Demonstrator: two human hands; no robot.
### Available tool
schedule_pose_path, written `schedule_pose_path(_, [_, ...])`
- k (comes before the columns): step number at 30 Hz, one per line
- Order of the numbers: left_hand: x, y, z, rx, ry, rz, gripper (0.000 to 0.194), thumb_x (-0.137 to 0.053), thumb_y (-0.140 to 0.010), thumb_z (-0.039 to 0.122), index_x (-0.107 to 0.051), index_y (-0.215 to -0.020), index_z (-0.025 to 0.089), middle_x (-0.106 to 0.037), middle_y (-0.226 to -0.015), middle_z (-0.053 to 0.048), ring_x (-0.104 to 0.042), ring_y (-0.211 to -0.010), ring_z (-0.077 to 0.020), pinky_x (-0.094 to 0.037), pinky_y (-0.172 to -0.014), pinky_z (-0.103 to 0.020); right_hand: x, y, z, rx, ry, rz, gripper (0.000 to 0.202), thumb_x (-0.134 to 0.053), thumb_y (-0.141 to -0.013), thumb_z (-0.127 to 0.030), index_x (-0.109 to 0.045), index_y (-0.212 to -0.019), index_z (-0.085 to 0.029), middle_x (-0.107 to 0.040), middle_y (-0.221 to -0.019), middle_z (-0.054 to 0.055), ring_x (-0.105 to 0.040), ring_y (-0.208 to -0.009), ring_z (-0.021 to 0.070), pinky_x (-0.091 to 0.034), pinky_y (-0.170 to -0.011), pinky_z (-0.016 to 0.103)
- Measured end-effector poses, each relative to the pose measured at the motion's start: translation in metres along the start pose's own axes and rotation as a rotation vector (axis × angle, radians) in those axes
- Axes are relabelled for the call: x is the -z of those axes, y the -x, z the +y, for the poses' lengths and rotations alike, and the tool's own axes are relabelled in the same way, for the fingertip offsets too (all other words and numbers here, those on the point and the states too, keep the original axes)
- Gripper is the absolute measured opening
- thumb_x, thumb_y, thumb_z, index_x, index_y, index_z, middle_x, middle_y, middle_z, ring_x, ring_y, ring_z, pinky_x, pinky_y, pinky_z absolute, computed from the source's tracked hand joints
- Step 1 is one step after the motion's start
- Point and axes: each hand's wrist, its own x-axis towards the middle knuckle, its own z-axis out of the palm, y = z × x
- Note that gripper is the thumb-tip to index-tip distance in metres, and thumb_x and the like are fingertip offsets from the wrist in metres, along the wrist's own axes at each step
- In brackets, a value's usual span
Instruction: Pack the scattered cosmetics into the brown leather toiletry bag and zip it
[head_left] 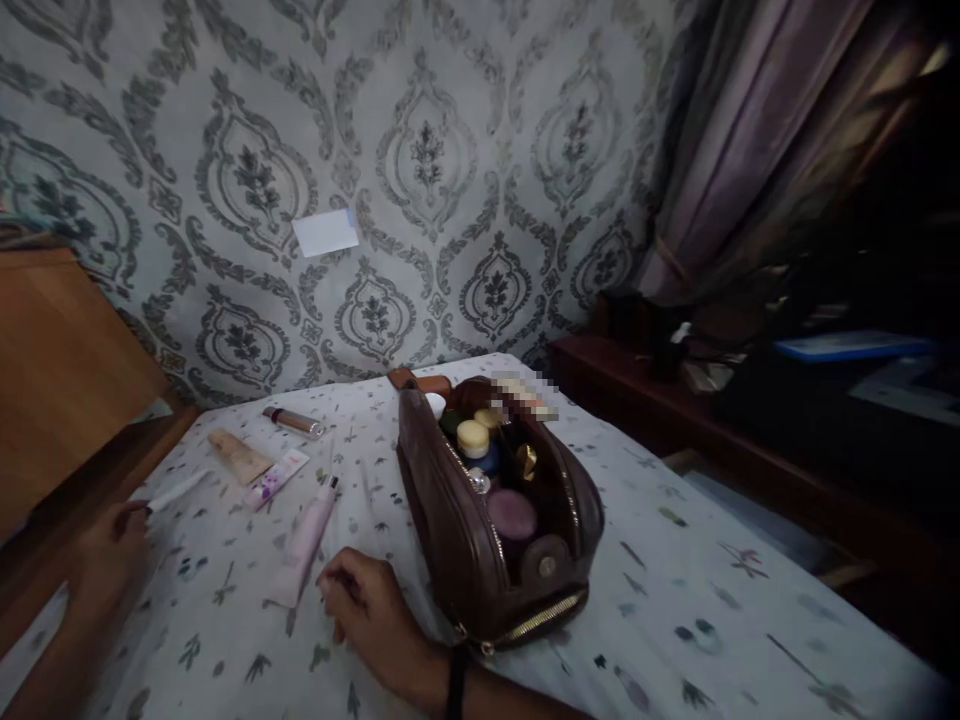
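Observation:
At the left edge, my left hand [112, 555] is slightly blurred, its fingertips closed on the near end of a slim white tube [178, 490]. My right hand [371, 615], with a black band at the wrist, rests loosely curled in front of the bag; nothing shows in its fingers. Just beyond it lies a pink squeeze tube [307, 545] with a dark, shiny cap end. An open brown makeup bag [442, 520] stands right of that hand, holding several cosmetics, among them a yellow-lidded jar [472, 440] and a mauve round item [512, 514].
A beige tube [238, 456], a white-and-purple tube [275, 480] and a clear tube with a dark red cap [292, 422] lie on the patterned sheet [225, 640]. Behind the bag is a brown item [431, 384]. A wooden panel [67, 370] borders the left, dark furniture the right.

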Motion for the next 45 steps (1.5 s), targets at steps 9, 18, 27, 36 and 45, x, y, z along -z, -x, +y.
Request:
schedule_pose_path(9, [-0.011,0.026,0.042,0.075,0.666,-0.136,0.042,-0.073,-0.05,0.047,-0.067,-0.079,0.017,-0.064,-0.075,0.0,-0.063,-0.064,-0.0166,-0.054,-0.054,-0.027,0.003,-0.001,-0.002,0.074,0.044,-0.013,0.019,-0.048,-0.087,-0.035,-0.051,-0.076,-0.02,-0.05,-0.065,-0.003,-0.049,-0.052,0.0106,-0.039,-0.047,0.021])
schedule_pose_path(18, [-0.03,0.043,0.034,-0.016,0.644,-0.256,0.038,-0.072,-0.061,0.049,-0.063,-0.08,0.017,-0.067,-0.073,-0.002,-0.065,-0.068,-0.0179,-0.053,-0.067,-0.029,0.004,-0.003,-0.003,0.086,0.08,-0.061,0.027,-0.044,-0.09,-0.042,-0.049,-0.076,-0.02,-0.048,-0.065,-0.003,-0.05,-0.051,0.0109,-0.039,-0.049,0.023])
schedule_pose_path(27, [-0.043,0.068,0.05,-0.284,0.397,-0.455,0.022,-0.068,-0.07,0.039,-0.067,-0.076,0.018,-0.066,-0.071,0.001,-0.058,-0.067,-0.0161,-0.044,-0.065,-0.026,0.004,-0.003,-0.005,0.077,0.091,-0.072,0.027,-0.044,-0.091,-0.043,-0.049,-0.077,-0.02,-0.048,-0.065,-0.003,-0.049,-0.051,0.0112,-0.037,-0.048,0.022])
schedule_pose_path(36, [-0.055,0.051,0.062,-0.346,0.073,-0.301,0.021,-0.058,-0.079,0.04,-0.065,-0.082,0.02,-0.062,-0.081,-0.003,-0.056,-0.077,-0.0209,-0.044,-0.073,-0.032,0.004,-0.002,-0.003,0.067,0.082,-0.069,0.028,-0.045,-0.09,-0.044,-0.049,-0.077,-0.021,-0.05,-0.067,-0.002,-0.051,-0.052,0.0118,-0.036,-0.048,0.023])
schedule_pose_path(45, [-0.087,0.005,0.072,-0.047,-0.169,-0.221,0.038,-0.05,-0.088,0.045,-0.056,-0.115,0.018,-0.065,-0.111,-0.015,-0.063,-0.107,-0.0305,-0.048,-0.086,-0.04,0.003,-0.003,-0.001,0.062,0.086,-0.07,0.029,-0.045,-0.09,-0.046,-0.05,-0.076,-0.02,-0.049,-0.066,-0.003,-0.049,-0.051,0.0109,-0.035,-0.048,0.022])
